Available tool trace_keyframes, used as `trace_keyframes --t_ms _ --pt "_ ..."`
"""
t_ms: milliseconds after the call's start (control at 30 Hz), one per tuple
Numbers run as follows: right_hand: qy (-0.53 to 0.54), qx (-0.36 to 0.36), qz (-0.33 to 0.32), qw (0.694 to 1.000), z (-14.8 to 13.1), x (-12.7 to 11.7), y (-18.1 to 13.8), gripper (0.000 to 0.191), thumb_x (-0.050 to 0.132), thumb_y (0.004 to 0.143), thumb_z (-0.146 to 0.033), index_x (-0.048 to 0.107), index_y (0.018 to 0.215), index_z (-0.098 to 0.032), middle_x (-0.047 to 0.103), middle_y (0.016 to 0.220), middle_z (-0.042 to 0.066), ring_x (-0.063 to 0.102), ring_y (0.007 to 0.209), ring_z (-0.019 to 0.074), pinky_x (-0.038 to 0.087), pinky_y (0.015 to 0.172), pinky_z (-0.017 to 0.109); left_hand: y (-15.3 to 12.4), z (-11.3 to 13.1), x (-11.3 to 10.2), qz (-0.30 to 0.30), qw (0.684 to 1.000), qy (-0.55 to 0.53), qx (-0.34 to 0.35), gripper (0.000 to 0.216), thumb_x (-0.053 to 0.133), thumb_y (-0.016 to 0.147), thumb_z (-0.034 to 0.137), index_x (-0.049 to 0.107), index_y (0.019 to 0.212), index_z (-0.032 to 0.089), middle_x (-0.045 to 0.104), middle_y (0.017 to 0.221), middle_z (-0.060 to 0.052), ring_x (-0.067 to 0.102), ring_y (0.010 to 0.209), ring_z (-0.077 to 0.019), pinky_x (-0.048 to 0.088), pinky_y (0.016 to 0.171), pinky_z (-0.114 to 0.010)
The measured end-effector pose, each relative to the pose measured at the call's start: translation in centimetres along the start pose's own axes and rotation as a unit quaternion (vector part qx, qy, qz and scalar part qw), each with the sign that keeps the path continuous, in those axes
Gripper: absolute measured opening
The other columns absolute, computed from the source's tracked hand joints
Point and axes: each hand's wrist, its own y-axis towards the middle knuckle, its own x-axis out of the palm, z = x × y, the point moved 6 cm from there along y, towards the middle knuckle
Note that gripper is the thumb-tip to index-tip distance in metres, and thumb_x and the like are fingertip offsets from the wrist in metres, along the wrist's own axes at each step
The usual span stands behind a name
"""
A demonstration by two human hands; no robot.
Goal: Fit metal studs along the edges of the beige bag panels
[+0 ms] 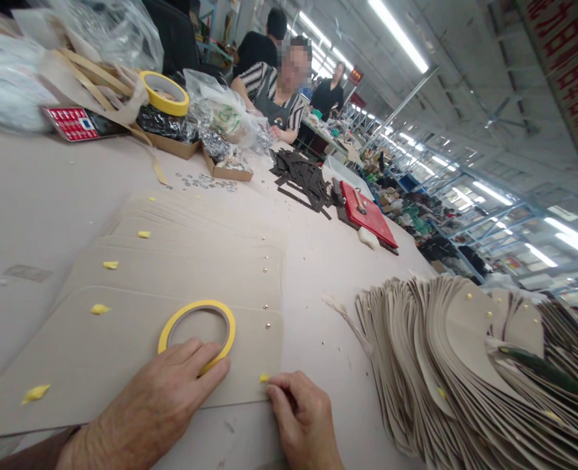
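We had the yellow tape roll (197, 329) lying flat on the nearest beige sheet (122, 359), close to that sheet's right end. Our left hand (159, 398) rested on the near edge of the roll, its fingers spread flat and released over the ring rather than gripped around it. Just to the right, our right hand (304, 418) had its fingers curled in, and the fingertips pressed on a small yellow tape piece (264, 377) at the sheet's near right corner; we could not tell whether they pinched it or only pushed it down.

The sheet was the front one of a fanned row of like sheets (191, 261) stepping away from us, each with a yellow scrap near its left side and a small metal stud near its right edge. All of it lay on a pale table (39, 202).

To our right stood a thick fanned stack of beige cut pieces (465, 365). Farther up the table we saw scattered small metal rings (205, 183), a heap of dark strips (303, 179) and a red board (370, 214). At the far left sat a second yellow roll (164, 93) among plastic bags (107, 29) and cardboard trays (228, 171). Beyond them a person in a striped top (274, 98) sat at the table, with others behind.
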Motion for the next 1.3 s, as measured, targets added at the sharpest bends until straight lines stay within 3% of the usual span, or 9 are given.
trace_keyframes --t_ms 67,167,400,567,700,867,1200,1267,1300 --pt "-0.068 -0.107 0.042 0.991 -1.2 0.3 -0.5 0.022 0.052 0.096 -0.024 0.072 0.088 -0.022 0.07 0.077 0.001 0.066 0.071 0.0136 0.047 0.067 0.022 0.1 0.1 -0.3 0.012 1.0 0.008 0.012 0.043 0.033 0.087 -0.009 0.065 0.097 0.017 0.061 0.098 -0.004 0.051 0.083 -0.0225 0.038 0.081 -0.035" --pt "-0.125 -0.141 0.074 0.979 -2.2 1.0 -0.4 0.023 0.05 0.097 -0.02 0.071 0.087 -0.022 0.07 0.075 0.0 0.066 0.069 0.014 0.044 0.065 0.024 0.1 0.0 -0.6 0.025 0.999 0.016 0.027 0.042 0.031 0.091 -0.006 0.064 0.101 0.018 0.062 0.098 -0.004 0.054 0.085 -0.0217 0.04 0.081 -0.033" --pt "-0.133 0.004 0.023 0.991 -2.6 1.4 1.5 0.016 0.058 0.087 -0.014 0.069 0.075 -0.019 0.068 0.072 0.0 0.062 0.066 0.0128 0.04 0.064 0.023 0.3 -0.3 -2.4 0.086 0.995 -0.037 0.047 0.032 0.03 0.109 0.013 0.058 0.12 0.021 0.068 0.107 -0.001 0.064 0.1 -0.0111 0.044 0.096 -0.014" --pt "-0.07 0.079 -0.082 0.991 -3.2 1.1 1.2 0.016 0.062 0.082 -0.015 0.075 0.073 -0.018 0.073 0.07 0.002 0.066 0.067 0.0142 0.041 0.062 0.023 0.6 -0.5 -3.4 0.047 0.995 -0.081 0.032 0.033 0.036 0.111 0.022 0.048 0.14 0.016 0.068 0.119 -0.002 0.06 0.12 -0.006 0.032 0.113 -0.009" --pt "-0.001 -0.139 0.041 0.989 -7.0 0.3 0.8 0.016 0.06 0.087 -0.017 0.076 0.092 -0.018 0.071 0.076 0.003 0.064 0.068 0.0131 0.048 0.064 0.022 0.1 0.2 -3.6 0.057 0.997 -0.042 0.033 0.035 0.034 0.112 0.023 0.047 0.142 0.012 0.066 0.127 -0.007 0.057 0.127 -0.0076 0.03 0.116 -0.013" --pt "-0.02 -0.374 0.128 0.918 -11.1 1.4 -0.6 0.02 0.056 0.091 -0.012 0.066 0.107 -0.019 0.074 0.089 0.006 0.067 0.078 0.0157 0.057 0.071 0.025 -0.5 1.0 -3.3 0.095 0.995 -0.026 0.023 0.032 0.032 0.113 0.025 0.051 0.135 0.014 0.07 0.116 -0.005 0.063 0.114 -0.0049 0.034 0.11 -0.007" --pt "-0.137 -0.426 0.25 0.859 -11.3 2.6 -1.2 0.019 0.048 0.083 -0.004 0.053 0.082 -0.022 0.06 0.059 -0.003 0.054 0.051 0.0131 0.04 0.048 0.027 -0.9 1.0 -1.5 0.007 0.996 -0.083 0.036 0.03 0.025 0.107 0.011 0.051 0.117 0.021 0.063 0.093 -0.002 0.065 0.088 -0.0108 0.049 0.079 -0.015" --pt "-0.102 -0.387 0.265 0.877 -10.5 2.6 -1.0 0.018 0.049 0.08 -0.006 0.058 0.076 -0.021 0.06 0.057 -0.002 0.055 0.05 0.0125 0.04 0.047 0.026 -0.5 1.0 -1.0 0.0 0.995 -0.094 0.023 0.031 0.025 0.106 0.011 0.054 0.108 0.022 0.059 0.088 -0.001 0.061 0.078 -0.0127 0.047 0.069 -0.019" --pt "-0.056 -0.329 0.255 0.907 -9.8 2.6 -0.5 0.017 0.05 0.079 -0.008 0.06 0.073 -0.021 0.06 0.056 -0.001 0.055 0.048 0.0121 0.04 0.047 0.025 -0.2 1.1 -0.9 0.002 0.995 -0.094 0.02 0.032 0.024 0.106 0.011 0.054 0.104 0.022 0.057 0.086 -0.001 0.058 0.075 -0.0138 0.045 0.065 -0.021"
